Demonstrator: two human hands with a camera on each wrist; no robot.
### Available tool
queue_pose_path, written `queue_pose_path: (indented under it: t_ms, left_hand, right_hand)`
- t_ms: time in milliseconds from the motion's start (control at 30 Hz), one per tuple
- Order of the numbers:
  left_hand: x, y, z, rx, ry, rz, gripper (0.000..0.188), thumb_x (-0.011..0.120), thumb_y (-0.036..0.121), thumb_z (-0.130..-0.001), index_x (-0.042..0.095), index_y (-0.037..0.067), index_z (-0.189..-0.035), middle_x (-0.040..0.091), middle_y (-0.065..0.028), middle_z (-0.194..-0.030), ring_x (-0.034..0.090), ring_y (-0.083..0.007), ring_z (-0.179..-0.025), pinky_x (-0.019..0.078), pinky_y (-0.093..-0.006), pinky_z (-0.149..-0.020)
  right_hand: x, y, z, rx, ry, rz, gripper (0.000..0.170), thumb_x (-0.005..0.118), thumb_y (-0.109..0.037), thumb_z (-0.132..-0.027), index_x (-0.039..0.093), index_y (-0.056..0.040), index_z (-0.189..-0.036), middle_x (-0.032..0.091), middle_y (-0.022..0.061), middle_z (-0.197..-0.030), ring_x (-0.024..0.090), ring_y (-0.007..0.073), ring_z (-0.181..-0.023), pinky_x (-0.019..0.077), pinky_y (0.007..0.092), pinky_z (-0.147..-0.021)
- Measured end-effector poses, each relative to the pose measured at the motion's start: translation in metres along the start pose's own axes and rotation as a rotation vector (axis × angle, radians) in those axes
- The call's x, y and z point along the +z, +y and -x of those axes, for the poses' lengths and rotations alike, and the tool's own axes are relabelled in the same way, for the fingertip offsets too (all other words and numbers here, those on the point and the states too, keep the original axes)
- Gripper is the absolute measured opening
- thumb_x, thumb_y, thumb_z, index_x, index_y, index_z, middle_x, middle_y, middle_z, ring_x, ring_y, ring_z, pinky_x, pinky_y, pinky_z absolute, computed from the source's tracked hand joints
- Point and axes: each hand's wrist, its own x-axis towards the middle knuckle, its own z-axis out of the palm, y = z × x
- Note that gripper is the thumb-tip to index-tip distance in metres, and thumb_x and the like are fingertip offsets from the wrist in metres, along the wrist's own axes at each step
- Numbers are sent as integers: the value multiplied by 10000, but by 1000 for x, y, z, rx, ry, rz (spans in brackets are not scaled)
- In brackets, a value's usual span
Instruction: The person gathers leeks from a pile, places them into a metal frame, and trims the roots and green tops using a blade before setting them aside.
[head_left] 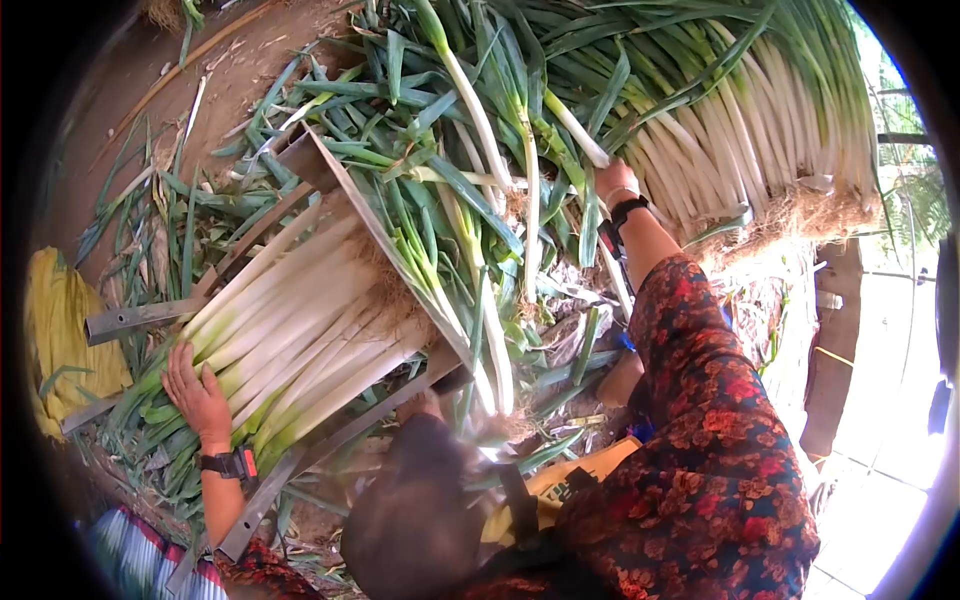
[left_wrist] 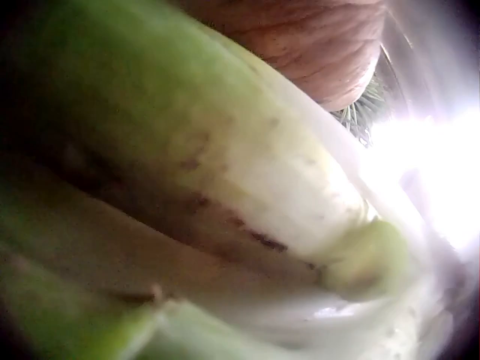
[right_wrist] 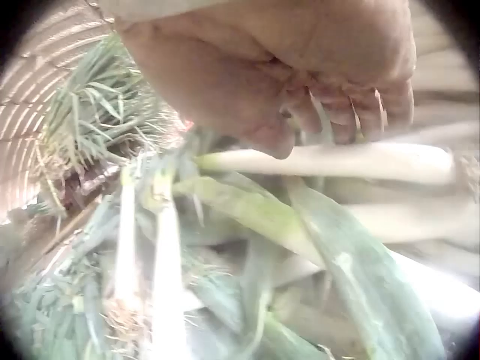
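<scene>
A thick bundle of leeks [head_left: 310, 300], white stalks with green tops, lies in a metal frame [head_left: 380, 230]. My left hand [head_left: 197, 395] rests spread on the bundle near its green end. Close up in the left wrist view, a pale green stalk [left_wrist: 225, 142] fills the picture, with part of the left hand [left_wrist: 315, 45] above it. At the right, my right hand [head_left: 618, 182] grips a single leek [head_left: 575, 128] near its white end. The right wrist view shows the right hand [right_wrist: 300, 67] with curled fingers, right above a white stalk [right_wrist: 337, 162].
Loose leeks [head_left: 530, 210] and leaves lie beyond the frame. A large row of leeks [head_left: 740, 120] with roots is stacked at the back right. Yellow cloth [head_left: 75, 330] lies at the far left, and a striped cloth [head_left: 150, 560] below it. Bare soil [head_left: 240, 60] shows at upper left.
</scene>
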Motion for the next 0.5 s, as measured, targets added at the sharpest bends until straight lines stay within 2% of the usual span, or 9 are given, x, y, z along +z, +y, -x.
queue_pose_path:
  t_ms: [67, 167, 200, 233, 300, 367, 400, 433, 500]
  left_hand:
    - [2, -3, 1, 20, 3, -3, 386, 460, 215, -965, 477, 86, -1328, 468, -81, -1397, 382, -267, -1342, 225, -487, -1136]
    - [2, -4, 0, 24, 8, -13, 391, 455, 214, -968, 470, 86, -1337, 465, -89, -1400, 380, -272, -1343, 224, -488, -1137]
    - [2, -3, 0, 21, 5, -12, 393, 453, 218, -970, 468, 85, -1340, 464, -91, -1400, 377, -274, -1345, 221, -487, -1138]
    - [1, -2, 1, 15, 4, -9, 396, 451, 221, -972, 466, 84, -1343, 464, -93, -1400, 374, -275, -1346, 219, -487, -1139]
    - [3, -3, 1, -2, -8, -16, 398, 446, 228, -976, 462, 82, -1346, 464, -97, -1399, 372, -278, -1346, 214, -486, -1140]
    - [3, -4, 3, -14, -20, -15, 401, 443, 234, -978, 460, 80, -1348, 462, -101, -1399, 370, -279, -1346, 212, -486, -1140]
    - [3, -4, 3, -18, -23, -12, 403, 443, 237, -979, 459, 79, -1349, 461, -103, -1400, 369, -280, -1345, 211, -485, -1140]
    - [4, -4, 2, -22, -26, -7, 404, 443, 239, -979, 458, 78, -1349, 460, -105, -1401, 368, -280, -1345, 211, -485, -1139]
    - [0, 0, 0, -24, -38, -11, 407, 448, 241, -977, 456, 79, -1351, 456, -105, -1404, 367, -279, -1344, 216, -485, -1137]
  right_hand:
    - [14, 4, 8, 16, 93, 141, 585, 601, -482, -850, 512, -148, -1321, 499, 152, -1366, 525, 320, -1223, 449, 471, -979]
    - [8, -3, 12, -48, -134, 223, 595, 630, -477, -824, 531, -138, -1303, 529, 167, -1336, 553, 327, -1184, 465, 447, -965]
    - [20, 6, 2, -320, -213, 253, 568, 639, -462, -810, 578, -103, -1246, 617, 187, -1197, 605, 338, -1090, 485, 423, -929]
    - [1, -7, 24, -332, -283, 158, 532, 645, -451, -797, 628, -60, -1157, 673, 214, -1025, 646, 354, -974, 509, 419, -857]
    - [13, -5, 49, -381, -325, -146, 533, 683, -456, -799, 633, -16, -1096, 689, 176, -967, 662, 293, -866, 514, 397, -785]
    - [-20, -14, 131, -266, -541, -408, 499, 706, -426, -800, 636, 0, -1051, 697, 147, -889, 649, 255, -761, 510, 393, -733]
    - [11, 3, 151, -293, -590, -388, 446, 719, -388, -807, 644, -5, -1023, 701, 122, -851, 654, 222, -745, 519, 360, -717]
    - [8, 3, 192, -281, -696, -270, 463, 708, -439, -791, 653, -12, -962, 686, 132, -869, 654, 241, -771, 523, 357, -732]
    - [27, 26, 269, -279, -861, -418, 383, 712, -353, -800, 641, -2, -937, 674, 140, -858, 657, 236, -776, 527, 342, -725]
